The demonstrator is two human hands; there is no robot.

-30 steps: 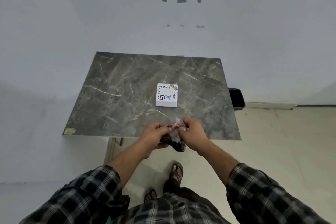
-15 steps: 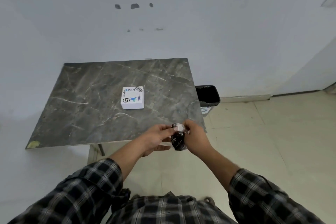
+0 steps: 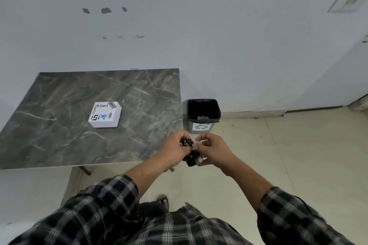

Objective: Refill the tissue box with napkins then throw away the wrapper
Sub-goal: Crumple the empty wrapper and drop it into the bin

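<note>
A crumpled black and clear wrapper (image 3: 191, 155) is squeezed between my left hand (image 3: 173, 149) and my right hand (image 3: 212, 148), just off the table's right front corner. Both hands grip it with closed fingers. The white tissue box (image 3: 105, 115), covered with stickers, lies closed on the dark marble table (image 3: 59, 105), well left of my hands. A grey bin with a black liner (image 3: 203, 114) stands on the floor beside the table's right edge, straight beyond my hands; its mouth is uncovered.
A plain white wall runs behind the table and bin. Pale floor tiles (image 3: 288, 155) stretch to the right. My foot in a sandal (image 3: 163, 201) shows below my arms.
My view has swung right, so the table slid left and the bin came fully into sight. My hands carried the wrapper from over the table's front edge to past its right corner, crumpling it smaller.
</note>
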